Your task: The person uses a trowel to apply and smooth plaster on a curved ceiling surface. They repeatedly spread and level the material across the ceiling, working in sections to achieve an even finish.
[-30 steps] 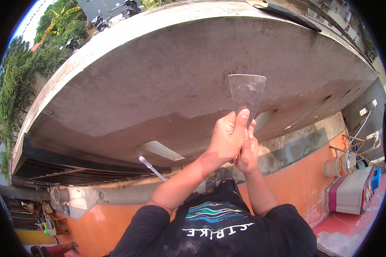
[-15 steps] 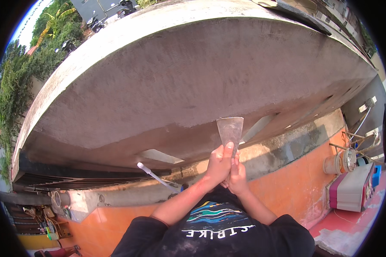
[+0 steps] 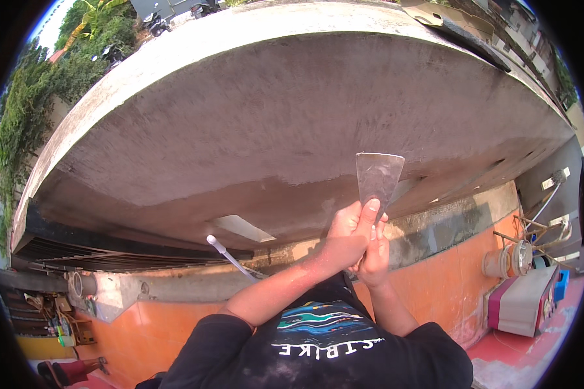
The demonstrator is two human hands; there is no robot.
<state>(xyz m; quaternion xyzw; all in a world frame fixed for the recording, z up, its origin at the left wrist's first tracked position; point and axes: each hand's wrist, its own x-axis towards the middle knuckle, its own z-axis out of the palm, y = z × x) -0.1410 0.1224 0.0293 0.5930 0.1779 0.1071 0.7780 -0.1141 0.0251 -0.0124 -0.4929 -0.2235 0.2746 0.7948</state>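
Observation:
A putty knife (image 3: 379,174) with a broad, flared metal blade points away from me, its wide edge at or very close to the grey plastered wall (image 3: 240,117). My left hand (image 3: 352,228) is closed round its lower part, the thumb laid along the base of the blade. Just below and to the right, my right hand (image 3: 374,254) is also closed on the knife. Most of the handle is hidden by my fingers. Above the blade the plaster looks lighter, while a darker brownish band runs along the wall's lower part.
A white-handled, round-ended stick (image 3: 230,256) stands left of my arms. Dark metal bars (image 3: 110,249) lie along the wall's left end. Buckets (image 3: 499,262) and a grey-and-maroon box-shaped thing (image 3: 522,305) are at right on an orange floor (image 3: 435,285). Another person's leg (image 3: 71,371) shows at lower left.
Both hands have moved the putty knife to the right and farther up the wall. The view has also shifted slightly.

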